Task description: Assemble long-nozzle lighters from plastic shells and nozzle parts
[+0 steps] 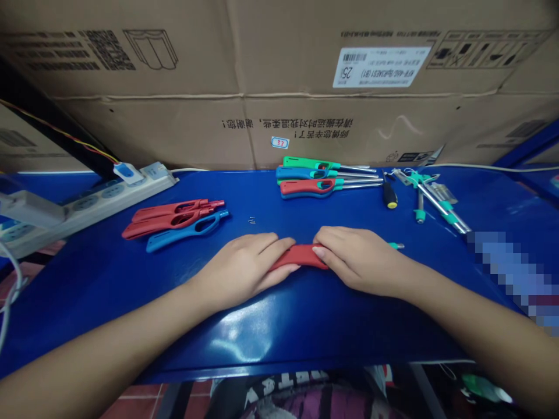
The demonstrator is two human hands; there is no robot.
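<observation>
A wall of cardboard boxes (174,116) backs your blue table (305,314), where a power strip (100,195) lies far left. Your left hand (244,262) and right hand (353,259) meet at the table's middle, fingers of both curled down and closed over the two ends of a red lighter handle (301,255) lying flat between them, only its middle showing. Loose red and blue shells (174,221) lie to your left, three finished lighters (323,174) beyond, a screwdriver (389,195) just right of them.

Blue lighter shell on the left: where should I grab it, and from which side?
Probably pinch the blue shell across its long solid end, coming from the near side: it lies flat, and the red shells crowd its far edge.
</observation>
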